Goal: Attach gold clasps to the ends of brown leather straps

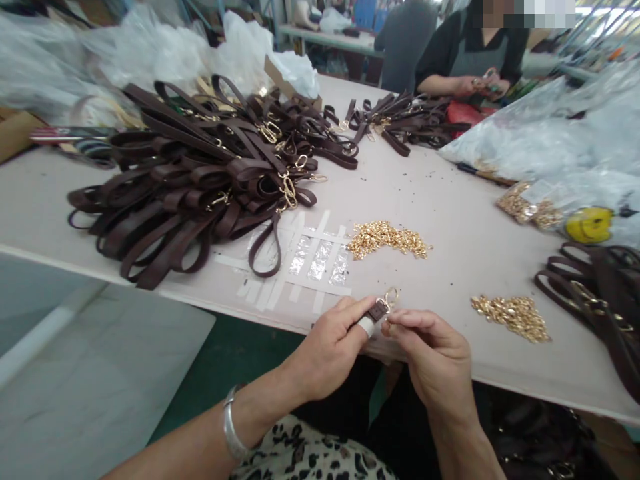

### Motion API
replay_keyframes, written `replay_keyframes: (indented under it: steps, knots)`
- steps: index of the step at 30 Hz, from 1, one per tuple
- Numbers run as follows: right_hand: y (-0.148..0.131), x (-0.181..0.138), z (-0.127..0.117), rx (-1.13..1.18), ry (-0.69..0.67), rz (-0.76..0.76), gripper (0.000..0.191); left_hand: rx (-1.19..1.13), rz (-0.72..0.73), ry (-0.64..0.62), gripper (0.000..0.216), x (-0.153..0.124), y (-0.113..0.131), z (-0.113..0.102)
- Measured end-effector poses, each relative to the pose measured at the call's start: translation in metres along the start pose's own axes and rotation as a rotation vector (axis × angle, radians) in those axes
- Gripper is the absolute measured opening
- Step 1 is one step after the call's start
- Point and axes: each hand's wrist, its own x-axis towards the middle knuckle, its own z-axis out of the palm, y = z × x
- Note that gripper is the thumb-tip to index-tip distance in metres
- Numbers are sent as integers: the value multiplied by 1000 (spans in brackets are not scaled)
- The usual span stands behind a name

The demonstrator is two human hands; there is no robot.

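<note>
My left hand [333,343] pinches the end of a dark brown strap [376,311] at the table's near edge; its index finger wears a white tape wrap. A gold clasp ring [389,297] sits on that strap end. My right hand [430,353] is closed beside it, fingertips at the strap end and clasp. Just beyond my hands lie two heaps of loose gold clasps, one in the middle [387,239] and one to the right [513,315].
A big pile of brown straps with gold clasps [200,180] covers the table's left. More straps lie far back [400,123] and at the right edge [595,293]. Plastic bags [550,143], a yellow tape roll [590,225] and taped strips [310,260] are around. Another person [470,60] works opposite.
</note>
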Motion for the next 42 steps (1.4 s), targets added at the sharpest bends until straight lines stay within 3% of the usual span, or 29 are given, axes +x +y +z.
replay_keyframes:
  steps: [4, 8, 16, 23, 29, 34, 38, 40, 42]
  knots:
    - [-1, 0, 3, -63, 37, -11, 12, 32, 105, 61, 37, -1, 1, 6]
    - [-2, 0, 4, -137, 42, -21, 13, -3, 85, 88, 36, -2, 1, 9]
    - [-3, 0, 4, -157, 52, 21, 9, -127, 49, 15, 42, 1, 4, 8]
    - [-6, 0, 2, -196, -19, 32, 8, -33, -19, -9, 43, 4, 6, 9]
    - [-8, 3, 0, -26, -16, 154, 11, 200, 5, 19, 39, 5, -1, 12]
    - [-9, 4, 3, 45, -39, 229, 15, 234, -10, 5, 40, 8, -4, 19]
    - [-14, 10, -4, -183, -51, 150, 12, 167, -87, 6, 41, 12, -5, 21]
    - [-20, 19, -21, -415, -47, 26, 10, 88, -116, -11, 42, 13, -5, 20]
    - [-26, 32, -50, -692, 40, -119, 11, 47, -126, -14, 43, 14, -4, 17]
